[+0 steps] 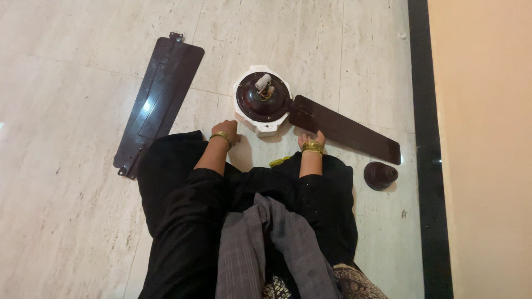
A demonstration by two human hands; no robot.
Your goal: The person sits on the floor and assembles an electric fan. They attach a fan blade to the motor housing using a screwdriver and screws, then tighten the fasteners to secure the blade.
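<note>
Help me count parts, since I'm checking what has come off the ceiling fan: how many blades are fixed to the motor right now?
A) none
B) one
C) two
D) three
B: only one dark blade joins the fan motor, beside the right hand; the other blade lies apart on the floor, left of the left hand.
</note>
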